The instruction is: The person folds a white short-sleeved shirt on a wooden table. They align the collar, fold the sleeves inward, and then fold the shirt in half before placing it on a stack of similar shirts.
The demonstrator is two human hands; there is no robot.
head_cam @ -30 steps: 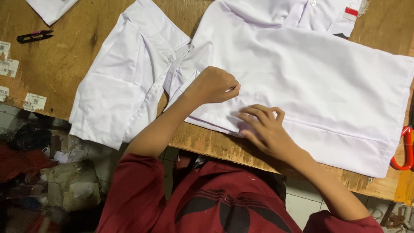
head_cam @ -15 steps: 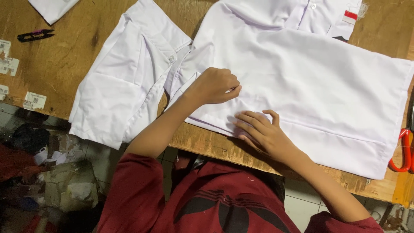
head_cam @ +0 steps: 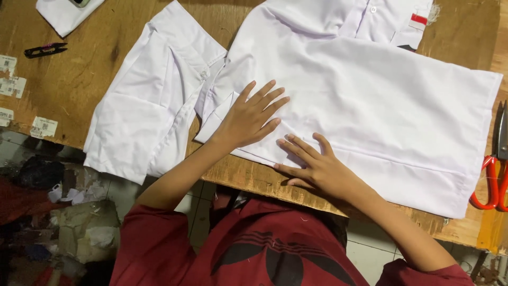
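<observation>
Here, bench (head_cam: 79,100): wooden, carries everything.
Shirt (head_cam: 370,106): white, spread flat across bench, sleeve over near edge.
Left hand (head_cam: 251,119): grip released, fingers splayed, palm flat on shirt.
Right hand (head_cam: 312,167): grip released, flat on hem, just beside left.
Scissors (head_cam: 489,177): red-handled, far right.
Snips (head_cam: 45,50): black, upper left.

Both hands' fingers (head_cam: 264,98) lie on the shirt (head_cam: 370,95), spread across the worktop (head_cam: 63,85); scissors (head_cam: 495,169) lie far right of them, a thread snip (head_cam: 45,50) far left.
</observation>
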